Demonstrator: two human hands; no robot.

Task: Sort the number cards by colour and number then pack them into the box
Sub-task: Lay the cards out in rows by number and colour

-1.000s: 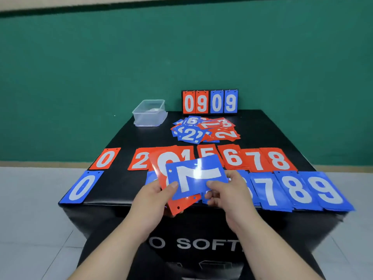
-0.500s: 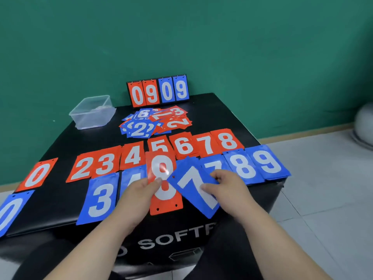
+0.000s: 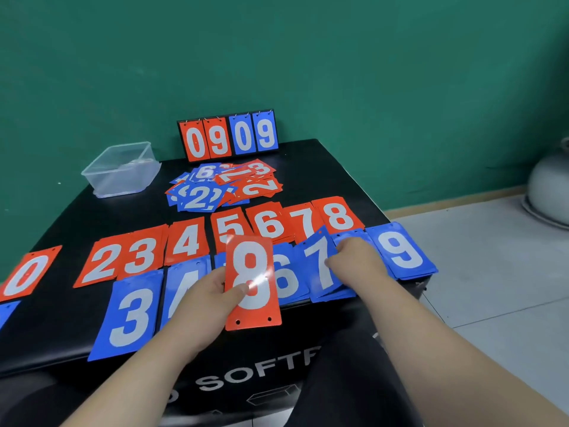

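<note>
Our left hand pinches the red 8 card, light, glossy, likely slippery, at its long edge; of the right hand we cannot tell the grip.

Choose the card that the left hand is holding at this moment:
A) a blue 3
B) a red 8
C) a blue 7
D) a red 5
B: the left hand pinches the red 8 card, with its thumb across the card's face, holding it over the blue row at the near edge of the table.
</note>
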